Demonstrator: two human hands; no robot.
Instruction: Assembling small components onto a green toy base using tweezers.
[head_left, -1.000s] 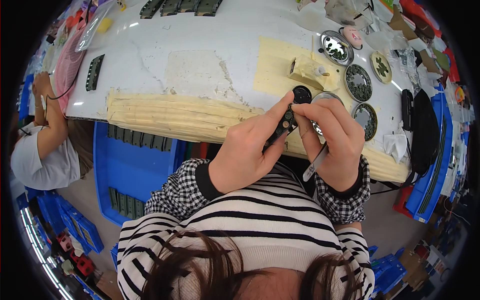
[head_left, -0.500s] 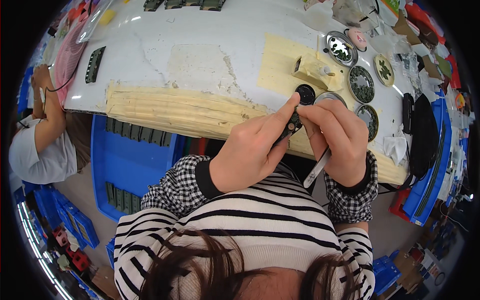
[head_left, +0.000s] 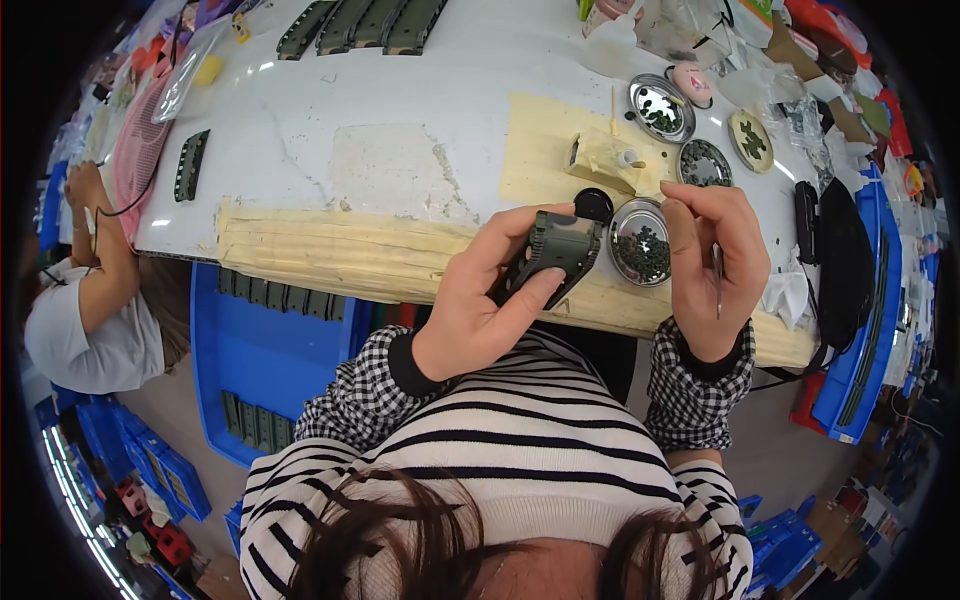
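My left hand (head_left: 490, 300) holds a dark green plastic model part (head_left: 557, 250) above the table's front edge, thumb underneath and fingers on top. My right hand (head_left: 712, 265) is a little to the right, fingers curled around thin metal tweezers (head_left: 717, 285) that point downward. Between the hands, a round metal dish (head_left: 640, 242) with several small dark green pieces sits on the table. A small black round cap (head_left: 594, 203) lies just behind the held part.
A white worktable (head_left: 380, 110) with tan tape patches carries more round dishes (head_left: 661, 107), a glue bottle (head_left: 612, 158) and dark green track strips (head_left: 360, 25). Blue bins (head_left: 265, 360) stand under the table. Another person (head_left: 90, 300) sits at the left. A black pouch (head_left: 845, 260) lies right.
My hands have separated: the right hand with the tweezers moved off to the right, and the left hand now shows the green part alone.
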